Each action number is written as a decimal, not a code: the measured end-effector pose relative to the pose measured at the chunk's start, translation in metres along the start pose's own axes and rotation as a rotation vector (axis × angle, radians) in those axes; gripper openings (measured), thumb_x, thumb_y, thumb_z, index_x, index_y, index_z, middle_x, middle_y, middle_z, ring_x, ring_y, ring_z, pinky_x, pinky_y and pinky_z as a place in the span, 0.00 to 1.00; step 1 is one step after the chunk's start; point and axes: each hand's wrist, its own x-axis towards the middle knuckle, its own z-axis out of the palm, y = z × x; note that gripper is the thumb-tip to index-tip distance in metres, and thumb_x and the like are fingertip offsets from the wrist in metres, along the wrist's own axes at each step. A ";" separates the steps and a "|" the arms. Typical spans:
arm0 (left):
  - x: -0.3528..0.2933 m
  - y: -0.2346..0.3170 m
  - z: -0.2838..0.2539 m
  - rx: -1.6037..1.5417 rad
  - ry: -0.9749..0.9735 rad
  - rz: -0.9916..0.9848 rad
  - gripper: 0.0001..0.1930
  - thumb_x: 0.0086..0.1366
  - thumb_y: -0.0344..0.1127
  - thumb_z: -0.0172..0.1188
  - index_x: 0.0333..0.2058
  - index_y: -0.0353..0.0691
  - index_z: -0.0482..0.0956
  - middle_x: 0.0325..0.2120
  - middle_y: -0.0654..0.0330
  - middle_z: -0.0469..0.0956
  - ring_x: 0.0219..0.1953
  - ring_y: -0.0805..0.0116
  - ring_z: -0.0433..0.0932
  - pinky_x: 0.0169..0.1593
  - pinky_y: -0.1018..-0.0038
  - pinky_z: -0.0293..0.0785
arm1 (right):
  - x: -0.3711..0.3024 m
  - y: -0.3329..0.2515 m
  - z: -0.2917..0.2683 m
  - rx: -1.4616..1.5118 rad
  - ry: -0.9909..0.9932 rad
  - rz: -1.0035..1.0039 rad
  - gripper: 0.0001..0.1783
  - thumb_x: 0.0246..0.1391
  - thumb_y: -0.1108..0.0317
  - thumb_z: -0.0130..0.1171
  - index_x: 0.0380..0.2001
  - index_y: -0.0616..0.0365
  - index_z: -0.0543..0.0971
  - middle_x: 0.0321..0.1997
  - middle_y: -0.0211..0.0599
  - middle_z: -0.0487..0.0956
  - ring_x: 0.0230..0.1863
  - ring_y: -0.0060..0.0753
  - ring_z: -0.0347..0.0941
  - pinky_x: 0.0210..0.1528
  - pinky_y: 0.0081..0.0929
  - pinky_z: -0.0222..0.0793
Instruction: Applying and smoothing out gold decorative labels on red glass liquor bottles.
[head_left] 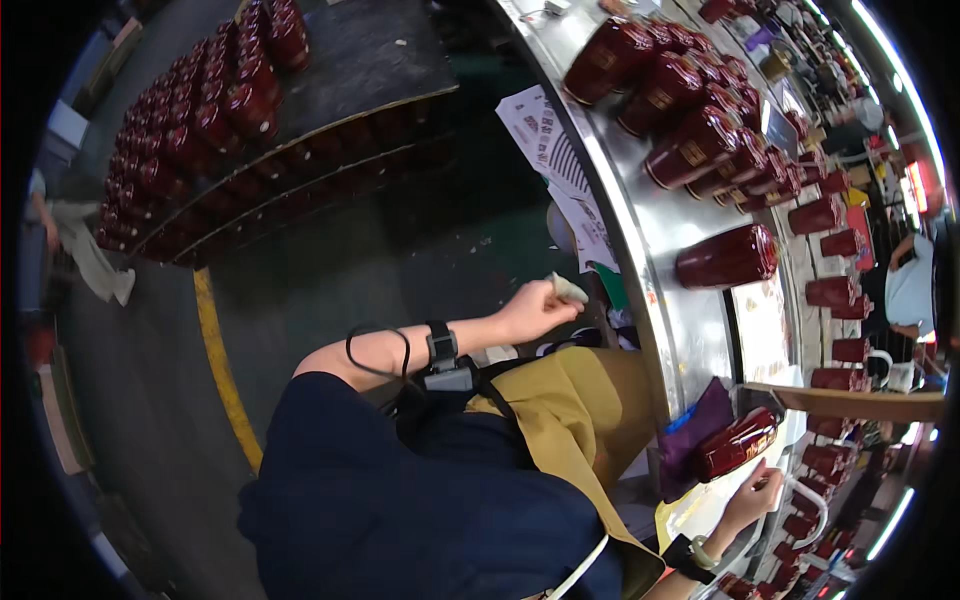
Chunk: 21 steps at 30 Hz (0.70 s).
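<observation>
My left hand (pixel 540 309) is closed on a small whitish cloth (pixel 569 290), held out over the floor beside the bench. My right hand (pixel 752 494) has its fingers curled together next to a glossy dark red bottle (pixel 738 444) with gold marking. Whatever those fingers may hold is too small to make out. That bottle lies tilted in my view, with a purple cloth (pixel 690 440) around its lower side. Another dark red bottle (pixel 728 257) stands alone on the metal bench (pixel 650 270), farther from me.
Several red bottles (pixel 692 146) crowd the bench's far end. A dark rack (pixel 375 75) at far left carries many more. Printed sheets (pixel 545 135) hang at the bench edge. A wooden bar (pixel 860 403) juts in at right. People work beyond a line of bottles (pixel 830 291).
</observation>
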 end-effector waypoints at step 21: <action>0.144 -0.128 -0.038 -0.691 0.580 -0.270 0.11 0.67 0.29 0.64 0.47 0.36 0.82 0.37 0.63 0.85 0.37 0.74 0.80 0.39 0.76 0.75 | 0.067 -0.254 0.128 0.288 -0.572 -0.534 0.19 0.57 0.69 0.71 0.34 0.63 0.67 0.33 0.47 0.68 0.34 0.57 0.68 0.38 0.45 0.66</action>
